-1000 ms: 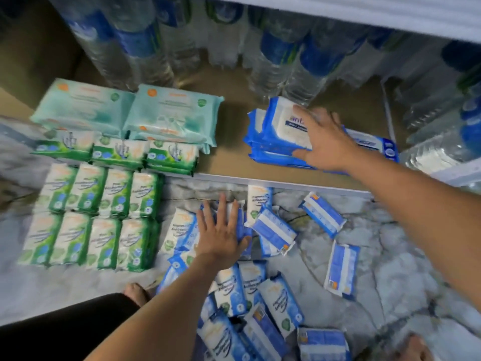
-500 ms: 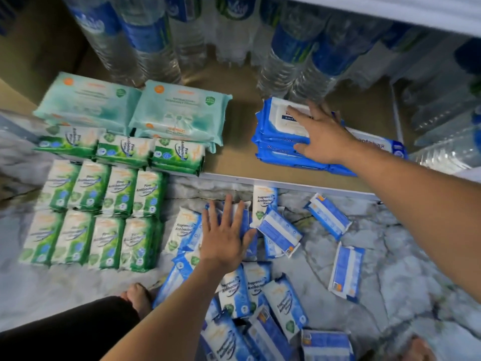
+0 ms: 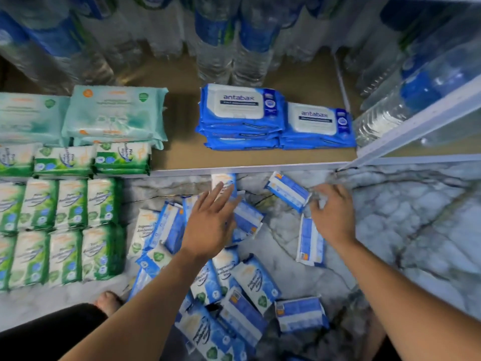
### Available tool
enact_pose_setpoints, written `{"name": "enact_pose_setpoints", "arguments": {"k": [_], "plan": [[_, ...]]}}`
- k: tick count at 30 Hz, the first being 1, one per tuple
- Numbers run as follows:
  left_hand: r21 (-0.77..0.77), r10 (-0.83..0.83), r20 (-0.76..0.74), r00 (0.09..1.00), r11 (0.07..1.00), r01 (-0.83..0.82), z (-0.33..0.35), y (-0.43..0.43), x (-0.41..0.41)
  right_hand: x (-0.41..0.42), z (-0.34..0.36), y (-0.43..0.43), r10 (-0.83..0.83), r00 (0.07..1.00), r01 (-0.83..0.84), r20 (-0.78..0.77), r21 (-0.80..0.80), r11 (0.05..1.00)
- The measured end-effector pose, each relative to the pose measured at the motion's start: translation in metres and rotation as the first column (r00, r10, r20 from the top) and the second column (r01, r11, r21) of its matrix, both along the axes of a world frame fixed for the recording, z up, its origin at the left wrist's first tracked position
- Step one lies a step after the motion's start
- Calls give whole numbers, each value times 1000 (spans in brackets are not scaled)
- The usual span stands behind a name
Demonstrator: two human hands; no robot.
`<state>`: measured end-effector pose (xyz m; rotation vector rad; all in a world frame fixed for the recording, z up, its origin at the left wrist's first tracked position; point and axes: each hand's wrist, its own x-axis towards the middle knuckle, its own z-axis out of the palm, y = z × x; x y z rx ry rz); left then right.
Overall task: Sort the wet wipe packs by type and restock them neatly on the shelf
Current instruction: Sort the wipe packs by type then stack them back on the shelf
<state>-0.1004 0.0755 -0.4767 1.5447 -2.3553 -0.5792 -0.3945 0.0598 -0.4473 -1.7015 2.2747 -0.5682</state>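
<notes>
I see the left hand (image 3: 208,225) palm down and relaxed, with the fingers straight and a little spread, over the loose pile of small blue packs (image 3: 250,280). It grasps nothing, and I cannot tell if it touches them. The right hand (image 3: 334,217) is also palm down, with its fingers bent toward the floor. It is blurred, so I cannot tell whether it holds something. Just beyond its fingertips lies one slanted blue pack (image 3: 287,191), and another pack (image 3: 309,241) lies at its thumb side, near the wrist.

Ahead of both hands runs the metal shelf edge (image 3: 260,169). Past it, two stacks of Antabax packs (image 3: 242,113) sit side by side on the brown shelf board (image 3: 182,155). A strip of board separates them from the pale green packs (image 3: 114,113). On the outer side of the left hand, green packs (image 3: 65,230) stand in rows on the marble floor (image 3: 416,217), which spreads wide on the outer side of the right hand. Water bottles (image 3: 216,48) fill the back of the shelf.
</notes>
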Motion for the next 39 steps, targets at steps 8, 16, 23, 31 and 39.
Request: {"name": "enact_pose_setpoints", "arguments": {"k": [8,16,23,31,39], "plan": [[92,-115,234,965,991,96,-7,14,-30,-5,-43,89,-113,993,98,43,260,961],[193,-103,363,926,981,33,0,37,-80,-3,-41,85,-163,984,129,76,336,933],[366,-75,91,993,930,37,0,38,-108,-39,-29,89,-509,634,262,582,457,850],[106,160,100,982,980,-171,-11,32,-106,-87,-24,115,-587,747,440,312,429,789],[135,191,189,963,967,-218,-14,23,-99,-87,-33,121,-511,834,411,209,384,827]]}}
